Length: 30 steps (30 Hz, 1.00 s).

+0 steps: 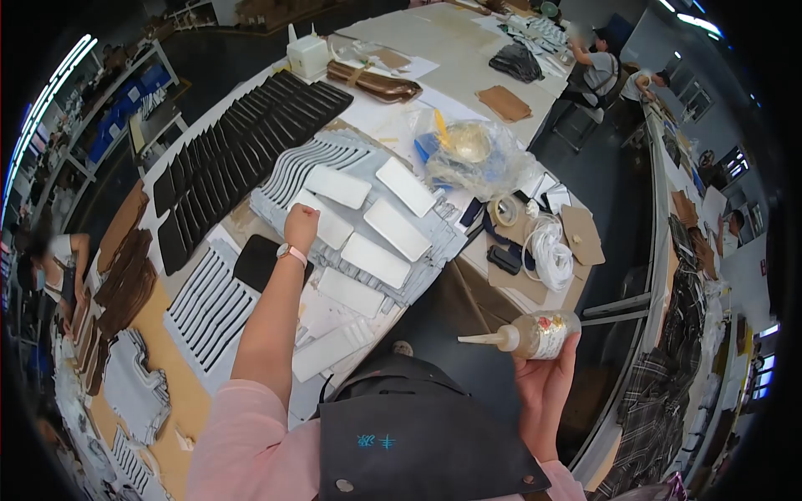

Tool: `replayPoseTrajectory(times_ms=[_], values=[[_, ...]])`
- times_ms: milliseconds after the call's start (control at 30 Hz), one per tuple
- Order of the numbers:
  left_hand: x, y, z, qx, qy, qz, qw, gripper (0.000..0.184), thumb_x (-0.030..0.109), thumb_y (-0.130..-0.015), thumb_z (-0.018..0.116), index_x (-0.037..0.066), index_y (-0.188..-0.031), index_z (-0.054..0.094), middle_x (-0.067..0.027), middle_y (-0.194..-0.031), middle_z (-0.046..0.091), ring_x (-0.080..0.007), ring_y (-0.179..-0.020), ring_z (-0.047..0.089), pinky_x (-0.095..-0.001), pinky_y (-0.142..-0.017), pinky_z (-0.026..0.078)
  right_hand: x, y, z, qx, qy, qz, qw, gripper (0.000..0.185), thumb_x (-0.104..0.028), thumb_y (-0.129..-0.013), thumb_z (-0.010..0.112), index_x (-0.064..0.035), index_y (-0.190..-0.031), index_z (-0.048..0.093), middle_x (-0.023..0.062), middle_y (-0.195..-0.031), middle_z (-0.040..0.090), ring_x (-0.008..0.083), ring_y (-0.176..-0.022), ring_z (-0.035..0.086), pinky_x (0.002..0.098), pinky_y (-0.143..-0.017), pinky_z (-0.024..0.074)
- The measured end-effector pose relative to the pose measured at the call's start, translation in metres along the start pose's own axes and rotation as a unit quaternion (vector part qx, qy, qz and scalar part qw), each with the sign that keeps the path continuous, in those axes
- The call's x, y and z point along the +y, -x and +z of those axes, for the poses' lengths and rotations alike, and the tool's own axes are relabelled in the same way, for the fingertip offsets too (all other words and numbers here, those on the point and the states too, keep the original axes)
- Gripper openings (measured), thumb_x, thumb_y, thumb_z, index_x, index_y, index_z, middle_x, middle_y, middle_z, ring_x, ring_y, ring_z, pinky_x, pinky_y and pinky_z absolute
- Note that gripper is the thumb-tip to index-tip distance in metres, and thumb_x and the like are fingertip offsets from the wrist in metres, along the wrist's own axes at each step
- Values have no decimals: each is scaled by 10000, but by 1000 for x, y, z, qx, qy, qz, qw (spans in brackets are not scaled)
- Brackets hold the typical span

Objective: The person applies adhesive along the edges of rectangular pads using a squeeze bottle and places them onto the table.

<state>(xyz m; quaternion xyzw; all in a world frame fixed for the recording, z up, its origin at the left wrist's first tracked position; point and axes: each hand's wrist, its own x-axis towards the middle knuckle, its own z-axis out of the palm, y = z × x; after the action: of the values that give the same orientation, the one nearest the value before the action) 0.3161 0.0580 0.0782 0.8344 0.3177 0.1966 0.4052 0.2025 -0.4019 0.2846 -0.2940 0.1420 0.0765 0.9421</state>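
Observation:
In my right hand (545,373) is a clear squeeze bottle (547,334) with a long pale nozzle, tipped on its side so the nozzle points left. It is held off the table's edge, and a printed label shows on it. My left hand (302,225), with a watch on the wrist, is closed above a white rectangular block (330,231). Whether its fingers hold anything is hidden. Several more white blocks (397,229) lie on a stack of light grey pieces (434,250). A black flat piece (259,260) lies beside my left forearm.
Rows of black strips (251,142) and white strips (210,302) cover the table's left. To the right are a plastic bag (493,159), a tape roll (503,210) and a white cord coil (551,255). A white container (307,57) stands far back. Other people work around.

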Motion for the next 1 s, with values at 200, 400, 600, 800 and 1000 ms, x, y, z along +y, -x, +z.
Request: replayPoseTrajectory(times_ms=[200,400,600,800,1000], values=[[-19,171,-82,-343,-402,7,849,536,338,-545,773,83,-960,549,-127,-964,608,-292,-890,586,-407,-734,464,12,-1,-2,-49,0,42,998,497,-423,-884,433,-47,-1205,385,164,-1169,495,317,-1063,519,495,-789,507],[-58,263,-87,-242,-378,22,893,652,212,-514,806,59,-1058,481,-138,-1006,469,-320,-946,489,-404,-746,463,26,3,12,-88,25,83,992,494,-419,-890,423,-48,-1213,378,161,-1176,492,312,-1077,511,484,-818,494],[-53,277,-96,-182,-335,48,923,614,107,-579,757,44,-1112,458,-175,-1067,433,-353,-948,498,-392,-751,469,36,15,25,-114,40,88,989,514,-423,-884,437,-39,-1220,374,142,-1152,511,277,-1039,540,421,-782,513],[-70,280,-113,-262,-337,2,904,513,77,-703,640,68,-1171,430,-202,-983,499,-346,-835,558,-400,-692,477,42,24,24,-110,18,96,989,475,-410,-891,428,-49,-1198,402,148,-1147,520,306,-1044,535,474,-807,499],[-66,279,-150,-249,-287,-31,924,628,109,-658,695,75,-1217,410,-229,-997,518,-380,-872,553,-396,-767,466,46,33,27,-96,10,96,991,453,-406,-891,434,-58,-1180,423,140,-1127,535,288,-1024,551,472,-798,505]])
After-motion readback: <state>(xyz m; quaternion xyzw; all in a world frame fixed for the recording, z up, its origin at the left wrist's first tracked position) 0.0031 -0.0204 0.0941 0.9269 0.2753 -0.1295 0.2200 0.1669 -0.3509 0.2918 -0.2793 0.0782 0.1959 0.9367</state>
